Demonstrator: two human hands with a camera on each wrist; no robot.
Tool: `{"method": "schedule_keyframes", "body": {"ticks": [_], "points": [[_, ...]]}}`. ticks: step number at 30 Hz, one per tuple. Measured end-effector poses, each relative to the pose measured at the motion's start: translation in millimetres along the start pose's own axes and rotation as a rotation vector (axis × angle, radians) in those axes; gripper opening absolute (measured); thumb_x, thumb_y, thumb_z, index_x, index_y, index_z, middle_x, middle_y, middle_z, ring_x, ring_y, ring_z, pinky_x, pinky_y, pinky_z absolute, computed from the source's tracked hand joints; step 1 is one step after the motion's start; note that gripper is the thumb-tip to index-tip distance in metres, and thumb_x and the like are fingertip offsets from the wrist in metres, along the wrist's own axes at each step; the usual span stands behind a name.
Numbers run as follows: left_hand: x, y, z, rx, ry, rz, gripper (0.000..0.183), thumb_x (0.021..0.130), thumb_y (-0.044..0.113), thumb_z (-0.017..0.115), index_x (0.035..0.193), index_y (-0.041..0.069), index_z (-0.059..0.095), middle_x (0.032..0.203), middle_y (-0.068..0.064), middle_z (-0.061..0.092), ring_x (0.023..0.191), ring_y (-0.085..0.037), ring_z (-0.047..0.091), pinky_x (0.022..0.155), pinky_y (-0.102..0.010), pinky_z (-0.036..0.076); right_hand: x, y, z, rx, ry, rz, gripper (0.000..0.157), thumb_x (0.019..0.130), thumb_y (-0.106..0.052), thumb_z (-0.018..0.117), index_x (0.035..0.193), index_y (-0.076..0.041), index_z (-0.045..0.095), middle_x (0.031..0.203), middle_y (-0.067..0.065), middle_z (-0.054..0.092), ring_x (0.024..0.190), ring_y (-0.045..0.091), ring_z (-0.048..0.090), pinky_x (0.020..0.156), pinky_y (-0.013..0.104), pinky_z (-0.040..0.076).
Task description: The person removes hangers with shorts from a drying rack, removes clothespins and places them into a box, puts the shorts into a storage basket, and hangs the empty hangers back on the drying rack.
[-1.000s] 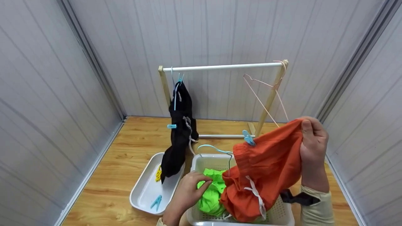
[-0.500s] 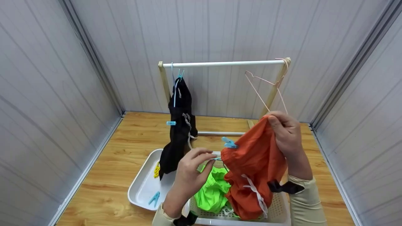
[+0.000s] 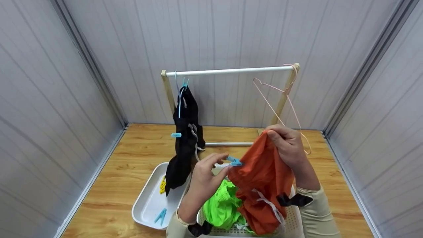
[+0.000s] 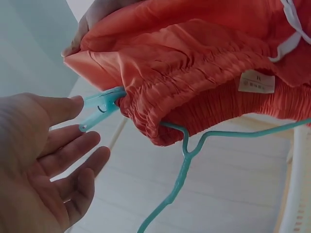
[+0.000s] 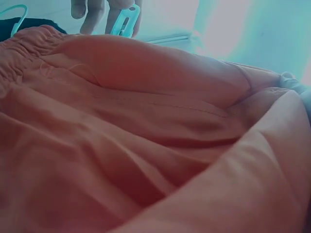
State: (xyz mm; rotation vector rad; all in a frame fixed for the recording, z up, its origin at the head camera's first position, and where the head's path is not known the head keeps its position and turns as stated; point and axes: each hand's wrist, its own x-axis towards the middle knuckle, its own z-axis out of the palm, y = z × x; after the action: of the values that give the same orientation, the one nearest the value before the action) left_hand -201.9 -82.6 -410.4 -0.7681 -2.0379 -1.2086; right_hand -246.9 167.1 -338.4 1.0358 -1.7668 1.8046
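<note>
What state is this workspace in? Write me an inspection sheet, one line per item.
Surface: wood-look floor under tray and basket.
Job's things: orange garment, blue peg on its waistband, teal hanger there too.
Clutter: loose peg and yellow item in tray; green garment in basket.
Grippers: left hand at the blue peg, pinch unclear; right hand holds the orange garment.
Cables: nothing seen.
Surroundings: rack with black garment and pink hanger; panelled walls.

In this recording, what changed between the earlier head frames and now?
The right hand, gripping the orange garment throughout, carried it leftward. The left hand rose to the teal hanger, then left it and now pinches the blue clothespin. That clothespin remains clipped to the orange garment; the black garment and pink hanger remain on the rack.
</note>
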Motion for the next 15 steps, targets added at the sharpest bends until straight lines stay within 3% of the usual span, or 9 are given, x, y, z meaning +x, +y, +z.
{"method": "schedule_keyframes", "body": {"ticks": [6, 11, 15], "points": [[-0.8, -8.6, 6.4, -0.075, 0.018, -0.017, 0.024, 0.084, 0.018, 0.078, 0.105, 0.008, 0.072, 0.098, 0.003, 0.07, 0.079, -0.014, 0.065, 0.062, -0.034, 0.05, -2, 10, -2.0, -0.001, 0.005, 0.025, 0.014, 0.096, 0.002, 0.056, 0.094, 0.013, 0.066, 0.083, 0.01, 0.066, 0.069, 0.014, 0.06, 0.062, 0.023, 0.051], [-2.7, -13.0, 14.8, -0.063, 0.044, 0.03, 0.02, 0.085, 0.011, 0.076, 0.102, 0.003, 0.072, 0.096, -0.001, 0.071, 0.077, -0.017, 0.066, 0.059, -0.031, 0.049, -8, 15, -5.2, -0.01, 0.013, 0.05, 0.014, 0.096, 0.003, 0.055, 0.095, 0.012, 0.065, 0.082, 0.009, 0.067, 0.067, 0.012, 0.061, 0.06, 0.022, 0.051], [-4.5, -15.2, 18.6, -0.042, 0.083, 0.041, 0.014, 0.084, 0.009, 0.077, 0.096, 0.004, 0.074, 0.092, 0.001, 0.072, 0.074, -0.01, 0.064, 0.056, -0.03, 0.048, -12, 18, -5.6, -0.006, 0.01, 0.069, 0.015, 0.096, 0.001, 0.055, 0.096, 0.013, 0.065, 0.084, 0.007, 0.068, 0.068, 0.011, 0.061, 0.061, 0.023, 0.05]]}}
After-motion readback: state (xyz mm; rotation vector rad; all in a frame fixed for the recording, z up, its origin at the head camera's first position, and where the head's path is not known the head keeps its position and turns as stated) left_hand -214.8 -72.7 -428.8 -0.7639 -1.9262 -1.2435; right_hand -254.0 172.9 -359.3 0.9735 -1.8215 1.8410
